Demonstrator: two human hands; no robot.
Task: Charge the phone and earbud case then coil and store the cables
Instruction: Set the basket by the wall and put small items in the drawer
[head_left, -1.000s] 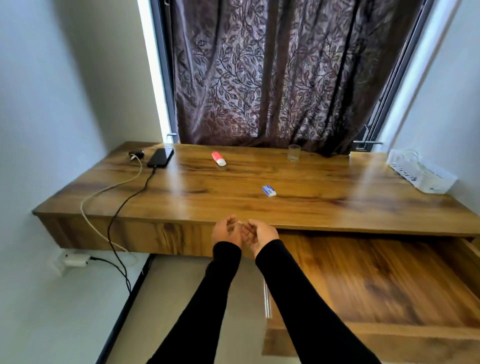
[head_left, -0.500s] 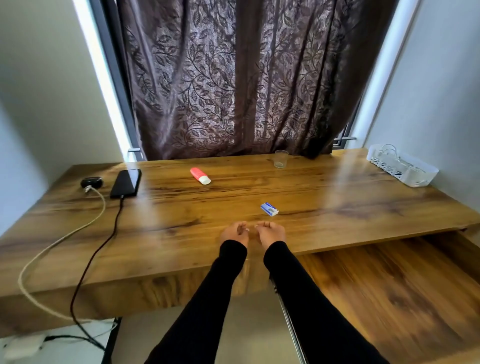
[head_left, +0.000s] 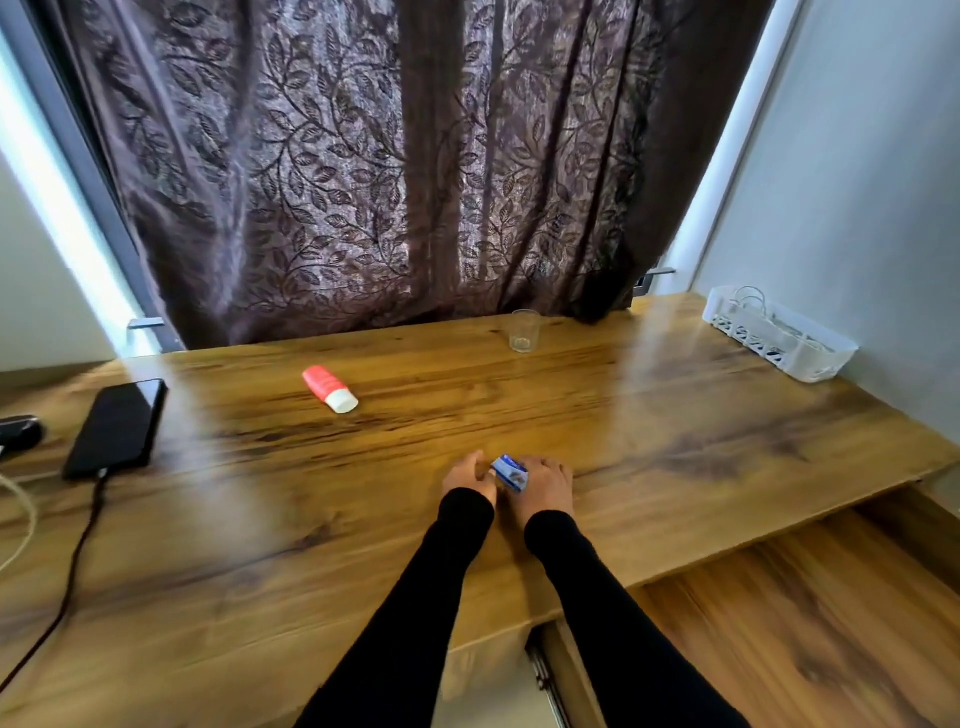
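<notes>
A: Between the two hands, in the head view, sits a small blue-and-white packet (head_left: 510, 473) on the wooden desk (head_left: 675, 415). The left hand (head_left: 467, 475) touches its near-left corner with curled fingers; the right hand (head_left: 545, 483) cups over its right side. Whether either hand has it pinched I cannot tell — the fingertips are hidden.

B: And the things being charged?

A: Far to the left of the left hand. The phone (head_left: 117, 428) lies face up with a black cable (head_left: 78, 545) plugged into its near end. The earbud case (head_left: 18, 431) is just beyond it at the frame's edge, with a pale cable (head_left: 21, 514) curving nearby; its plug is out of sight.

B: So charging looks set up. What might go wrong?

A: I'd judge the cables the risk — both trail off the desk's front edge left of the sleeves, so an arm sweeping that way could snag one and drag the phone along. The white basket (head_left: 779, 335), far to the right of the right hand, seems the likely storage spot. Reaching across could also knock the glass (head_left: 524, 331) or red tube (head_left: 330, 388) lying beyond the hands.
</notes>
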